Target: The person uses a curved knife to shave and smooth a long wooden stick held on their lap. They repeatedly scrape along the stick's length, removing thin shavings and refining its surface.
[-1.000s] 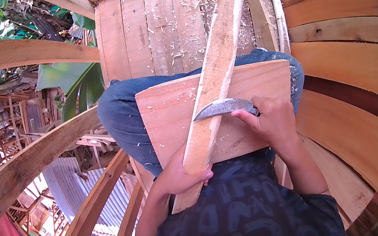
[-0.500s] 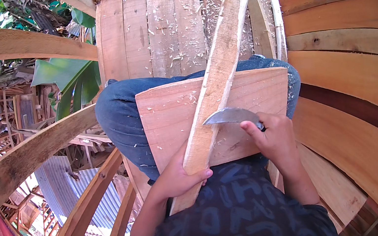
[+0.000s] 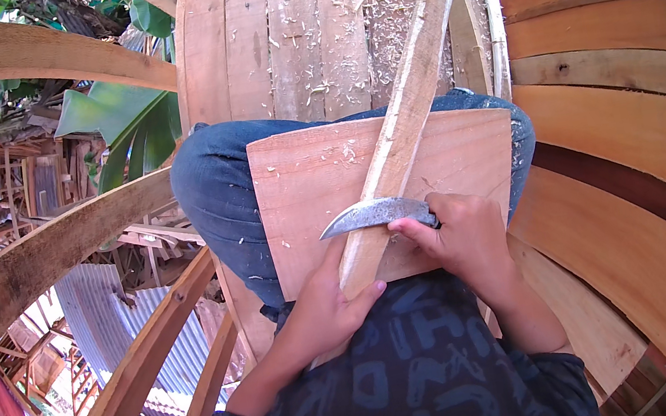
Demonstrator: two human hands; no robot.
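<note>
A long wooden strip (image 3: pixel 407 98) slants from my lap up to the far right, its near end close to my shirt. My left hand (image 3: pixel 333 300) is wrapped round its lower part. In my right hand (image 3: pixel 465 234) is a curved knife (image 3: pixel 374 214), the handle mostly hidden by the fingers. Its grey blade lies across the strip just above my left hand, the tip pointing left past the strip's edge. Under the strip, a flat wooden board (image 3: pixel 293 179) rests across my thighs, with a few shavings on it.
Shavings lie scattered over the plank floor (image 3: pixel 293 47) beyond my knees. On the right rises a wall of orange-brown planks (image 3: pixel 614 99). Curved wooden rails (image 3: pixel 64 231) run along the left, with corrugated metal sheets (image 3: pixel 165 333) and timber below them. A large green leaf (image 3: pixel 126 128) hangs beside the rails.
The knife has moved left and slightly down, so its blade now crosses the strip. The strip has rolled a little in my left hand, showing a narrower edge. The view has shifted slightly.
</note>
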